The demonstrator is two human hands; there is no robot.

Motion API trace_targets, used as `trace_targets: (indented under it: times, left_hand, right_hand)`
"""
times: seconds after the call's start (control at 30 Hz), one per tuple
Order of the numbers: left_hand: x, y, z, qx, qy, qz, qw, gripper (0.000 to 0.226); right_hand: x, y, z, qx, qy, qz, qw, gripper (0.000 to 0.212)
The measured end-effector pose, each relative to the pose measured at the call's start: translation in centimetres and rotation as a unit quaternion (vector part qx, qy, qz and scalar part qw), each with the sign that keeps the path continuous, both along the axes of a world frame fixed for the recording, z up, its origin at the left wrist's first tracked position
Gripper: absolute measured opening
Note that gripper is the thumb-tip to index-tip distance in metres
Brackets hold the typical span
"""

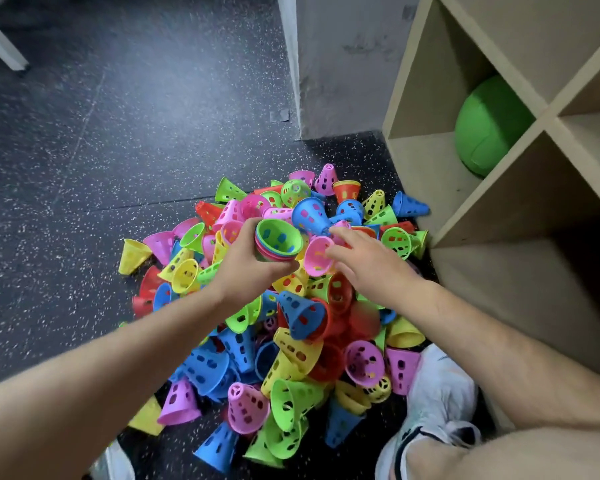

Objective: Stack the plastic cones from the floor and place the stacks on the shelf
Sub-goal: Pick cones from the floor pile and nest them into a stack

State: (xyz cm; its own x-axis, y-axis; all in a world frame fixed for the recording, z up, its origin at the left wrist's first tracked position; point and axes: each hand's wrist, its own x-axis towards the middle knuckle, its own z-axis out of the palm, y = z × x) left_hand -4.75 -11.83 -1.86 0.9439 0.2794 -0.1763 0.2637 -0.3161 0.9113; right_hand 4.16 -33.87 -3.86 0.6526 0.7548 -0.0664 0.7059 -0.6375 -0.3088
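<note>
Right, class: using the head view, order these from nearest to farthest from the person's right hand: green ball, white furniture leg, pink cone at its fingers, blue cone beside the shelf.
1. Pink cone, just left of the right hand.
2. Blue cone, at the foot of the shelf.
3. Green ball, inside a shelf cubby.
4. White furniture leg, far top left.
</note>
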Motion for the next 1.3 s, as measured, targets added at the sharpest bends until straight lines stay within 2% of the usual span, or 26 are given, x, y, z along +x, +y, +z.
trace_targets:
  times: [0.1, 0.17, 0.3, 0.43, 0.73, 0.9, 1.0, 1.1, 1.17, 1.3]
  left_hand:
    - [-1.2, -0.7, -0.3, -0.019, -0.021, 0.025, 0.999, 0.061]
    - [-2.0, -1.3, -0.7, -0.021, -0.035, 0.046, 0.998, 0.061]
    - [-4.2, -2.9, -1.3, -0.022, -0.05, 0.092, 0.994, 0.058]
    - [-6.6, -4.1, -1.6, -0.038, -0.052, 0.071, 0.995, 0.059]
    - [-8.1, -4.3, -1.7, -0.095, -0.049, 0.068, 0.992, 0.067]
    - [-8.7, -3.6, -2.3, -0.075, -0.027, 0.065, 0.995, 0.065]
    - [-9.3, -3.5, -2.5, -0.056, -0.035, 0.079, 0.995, 0.063]
    - [-9.8, -3.6, -2.7, -0.061, -0.045, 0.096, 0.992, 0.064]
    - [-10.0, -3.6, -2.7, -0.063, -0.052, 0.096, 0.992, 0.063]
    - [-10.8, -3.3, -3.1, -0.051, -0.049, 0.098, 0.993, 0.063]
  right_hand:
    - [-0.2, -0.3, 0.1, 0.052, -0.02, -0.014, 0.998, 0.017]
    - [-0.5, -0.4, 0.6, 0.124, -0.031, -0.049, 0.991, 0.011]
    - [-2.0, -0.5, 3.6, 0.304, -0.037, -0.135, 0.942, 0.011]
    - [-3.9, 0.2, 5.0, 0.347, -0.027, -0.099, 0.932, 0.012]
    - [-7.5, 2.4, 2.6, 0.276, 0.093, -0.016, 0.957, 0.015]
    - [-8.8, 2.3, 1.8, 0.158, 0.211, 0.001, 0.965, 0.036]
    - [-8.9, 2.3, 1.6, 0.182, 0.192, -0.047, 0.963, 0.023]
    - [-8.9, 2.0, 1.1, 0.173, 0.123, -0.04, 0.976, 0.008]
    - [-8.8, 1.6, 0.5, 0.145, 0.1, -0.017, 0.984, 0.01]
    - [-8.3, 1.3, -0.1, 0.063, 0.099, -0.009, 0.993, 0.033]
